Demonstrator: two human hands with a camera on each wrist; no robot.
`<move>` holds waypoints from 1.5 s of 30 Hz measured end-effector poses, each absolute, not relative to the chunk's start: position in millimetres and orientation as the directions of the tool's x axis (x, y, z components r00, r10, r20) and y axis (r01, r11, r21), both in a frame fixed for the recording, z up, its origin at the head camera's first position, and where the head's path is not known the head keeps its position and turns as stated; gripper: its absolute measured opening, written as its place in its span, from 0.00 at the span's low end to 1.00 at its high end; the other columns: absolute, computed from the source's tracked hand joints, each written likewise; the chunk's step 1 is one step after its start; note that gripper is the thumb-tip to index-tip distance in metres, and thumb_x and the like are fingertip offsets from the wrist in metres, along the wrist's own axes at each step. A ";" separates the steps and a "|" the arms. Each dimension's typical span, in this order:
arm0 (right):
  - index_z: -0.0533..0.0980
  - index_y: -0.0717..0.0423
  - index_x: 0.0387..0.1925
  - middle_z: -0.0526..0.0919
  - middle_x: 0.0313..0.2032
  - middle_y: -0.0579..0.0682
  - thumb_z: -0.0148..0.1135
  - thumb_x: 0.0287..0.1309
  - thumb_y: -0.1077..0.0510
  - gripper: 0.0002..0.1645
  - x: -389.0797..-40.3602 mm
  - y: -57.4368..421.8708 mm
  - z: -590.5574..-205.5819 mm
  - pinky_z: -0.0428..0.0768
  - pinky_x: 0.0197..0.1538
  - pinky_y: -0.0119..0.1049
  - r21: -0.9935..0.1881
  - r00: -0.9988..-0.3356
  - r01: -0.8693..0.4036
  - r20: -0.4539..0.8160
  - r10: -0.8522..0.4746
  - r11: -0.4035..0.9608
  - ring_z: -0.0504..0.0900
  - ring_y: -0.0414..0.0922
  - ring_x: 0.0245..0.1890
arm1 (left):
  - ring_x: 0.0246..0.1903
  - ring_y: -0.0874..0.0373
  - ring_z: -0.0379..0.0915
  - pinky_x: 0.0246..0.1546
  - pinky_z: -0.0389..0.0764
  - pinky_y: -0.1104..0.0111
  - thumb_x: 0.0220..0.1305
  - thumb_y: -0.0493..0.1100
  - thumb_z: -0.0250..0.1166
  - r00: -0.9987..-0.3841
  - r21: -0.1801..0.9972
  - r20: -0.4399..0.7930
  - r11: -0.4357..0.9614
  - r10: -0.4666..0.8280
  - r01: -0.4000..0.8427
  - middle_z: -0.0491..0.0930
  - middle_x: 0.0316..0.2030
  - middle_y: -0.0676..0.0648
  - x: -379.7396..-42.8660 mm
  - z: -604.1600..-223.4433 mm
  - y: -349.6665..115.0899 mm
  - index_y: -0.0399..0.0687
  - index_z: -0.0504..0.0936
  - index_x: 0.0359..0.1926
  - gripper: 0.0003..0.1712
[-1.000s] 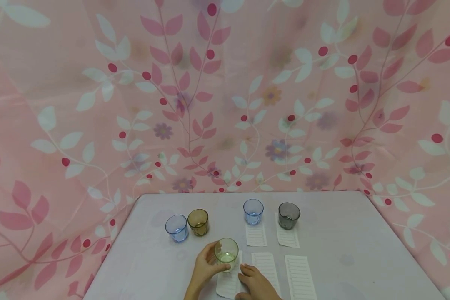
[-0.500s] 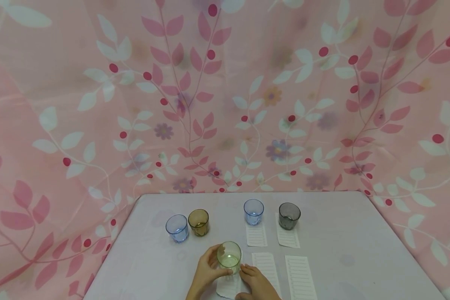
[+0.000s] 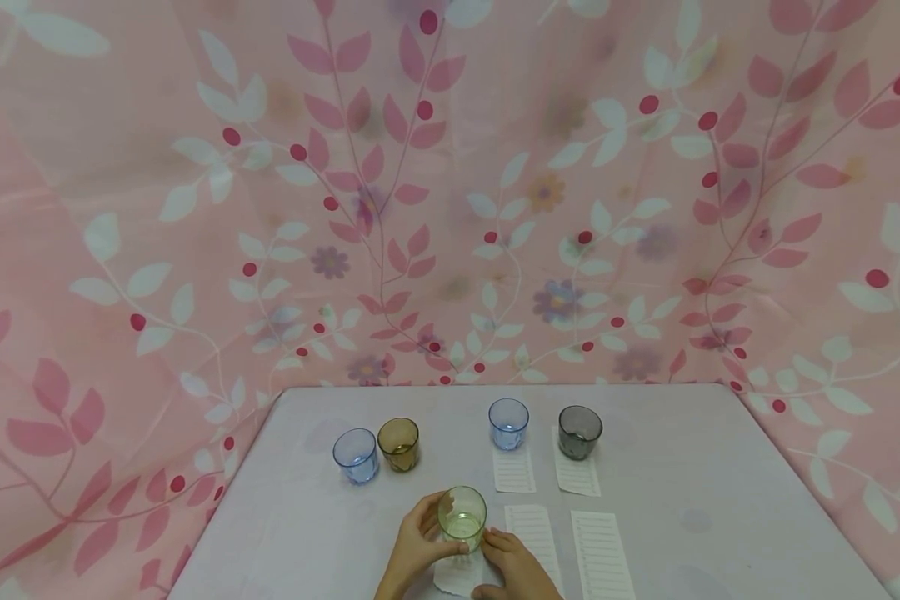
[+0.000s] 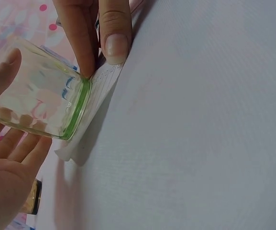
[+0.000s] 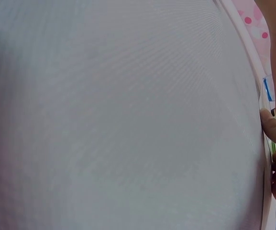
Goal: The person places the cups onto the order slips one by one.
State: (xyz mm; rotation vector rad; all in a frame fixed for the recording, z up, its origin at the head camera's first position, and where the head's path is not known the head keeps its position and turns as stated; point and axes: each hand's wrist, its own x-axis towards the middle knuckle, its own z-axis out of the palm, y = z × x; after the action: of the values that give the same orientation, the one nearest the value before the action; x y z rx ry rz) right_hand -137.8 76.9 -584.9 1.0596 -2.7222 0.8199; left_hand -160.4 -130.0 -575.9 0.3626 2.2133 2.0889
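A pale green glass (image 3: pixel 462 510) stands over a paper slip (image 3: pixel 459 575) with ruled lines, near the front of the table. My left hand (image 3: pixel 418 548) holds it from the left, fingers behind and thumb in front. In the left wrist view, the base of the glass (image 4: pixel 37 98) sits on the slip, whose edge lifts slightly. My right hand (image 3: pixel 517 568) rests at the right of the glass, fingers fairly straight. Its thumb and a finger touch the paper beside the base. The right wrist view catches both hands only at its right edge.
On the left stand a blue glass (image 3: pixel 356 457) and a brown glass (image 3: pixel 399 445). Another blue glass (image 3: pixel 508 424) and a grey glass (image 3: pixel 579 432) stand on slips at the back. Two more slips (image 3: pixel 534 542) (image 3: pixel 602 554) lie right of my hands. A floral curtain (image 3: pixel 450 192) hangs behind.
My left hand has brought the green glass slightly right and toward me, up against the right hand's fingertips. The right hand has stayed almost in place.
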 end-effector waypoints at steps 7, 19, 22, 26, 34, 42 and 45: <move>0.76 0.73 0.49 0.79 0.50 0.65 0.66 0.47 0.36 0.44 -138.7 76.9 -586.0 0.78 0.53 0.45 -0.447 -0.752 -0.653 0.285 -0.594 0.611 0.76 0.59 0.52 | 0.58 0.36 0.67 0.59 0.69 0.56 0.43 0.35 0.76 -0.972 0.986 0.131 0.076 0.194 0.148 0.70 0.57 0.31 -160.3 -572.4 -126.6 0.30 0.66 0.60 0.43; 0.76 0.73 0.47 0.79 0.49 0.66 0.64 0.48 0.35 0.44 -142.3 78.0 -593.9 0.79 0.51 0.44 -0.414 -0.722 -0.690 0.334 -0.606 0.593 0.77 0.59 0.50 | 0.57 0.38 0.69 0.60 0.68 0.55 0.42 0.37 0.77 -0.984 0.984 0.117 0.118 0.134 0.133 0.71 0.57 0.31 -163.8 -575.1 -120.9 0.31 0.67 0.60 0.44; 0.76 0.73 0.47 0.79 0.49 0.66 0.64 0.47 0.35 0.44 -141.8 78.0 -593.0 0.79 0.51 0.44 -0.416 -0.725 -0.686 0.331 -0.603 0.597 0.77 0.59 0.50 | 0.58 0.38 0.67 0.60 0.68 0.54 0.43 0.37 0.77 -0.983 0.983 0.120 0.124 0.137 0.137 0.70 0.58 0.31 -163.8 -576.2 -120.9 0.32 0.66 0.60 0.44; 0.77 0.74 0.47 0.79 0.49 0.67 0.65 0.47 0.35 0.44 -141.9 78.1 -592.5 0.79 0.51 0.44 -0.416 -0.723 -0.689 0.333 -0.606 0.594 0.77 0.60 0.50 | 0.58 0.37 0.68 0.59 0.69 0.55 0.44 0.38 0.77 -0.983 0.982 0.115 0.134 0.145 0.135 0.71 0.56 0.31 -162.8 -577.4 -120.9 0.33 0.65 0.61 0.44; 0.77 0.73 0.47 0.79 0.48 0.67 0.64 0.49 0.36 0.43 -143.2 78.5 -592.6 0.79 0.50 0.44 -0.406 -0.717 -0.694 0.314 -0.623 0.594 0.78 0.59 0.50 | 0.56 0.43 0.71 0.59 0.69 0.55 0.44 0.40 0.76 -0.989 0.971 0.104 0.206 0.104 0.124 0.75 0.52 0.35 -158.3 -573.9 -117.2 0.37 0.65 0.61 0.44; 0.75 0.72 0.51 0.77 0.53 0.65 0.63 0.50 0.36 0.44 -139.1 76.8 -582.3 0.78 0.52 0.44 -0.412 -0.745 -0.655 0.215 -0.632 0.633 0.75 0.58 0.52 | 0.54 0.37 0.70 0.58 0.67 0.49 0.44 0.37 0.76 -0.991 0.967 0.116 0.219 0.073 0.129 0.75 0.51 0.30 -155.7 -570.3 -115.8 0.33 0.64 0.60 0.43; 0.74 0.70 0.53 0.76 0.55 0.63 0.63 0.50 0.35 0.44 -138.2 76.2 -578.8 0.77 0.53 0.43 -0.406 -0.756 -0.640 0.177 -0.630 0.653 0.74 0.57 0.54 | 0.54 0.40 0.72 0.58 0.70 0.52 0.44 0.38 0.77 -0.990 0.968 0.121 0.213 0.072 0.134 0.75 0.52 0.32 -155.4 -572.9 -118.1 0.35 0.65 0.61 0.43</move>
State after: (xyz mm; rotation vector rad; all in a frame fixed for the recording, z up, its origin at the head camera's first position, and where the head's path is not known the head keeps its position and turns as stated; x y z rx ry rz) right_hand -138.2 76.2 -578.8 1.0904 -2.8372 0.7089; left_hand -155.4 -118.1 -572.9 0.2114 2.4849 1.9913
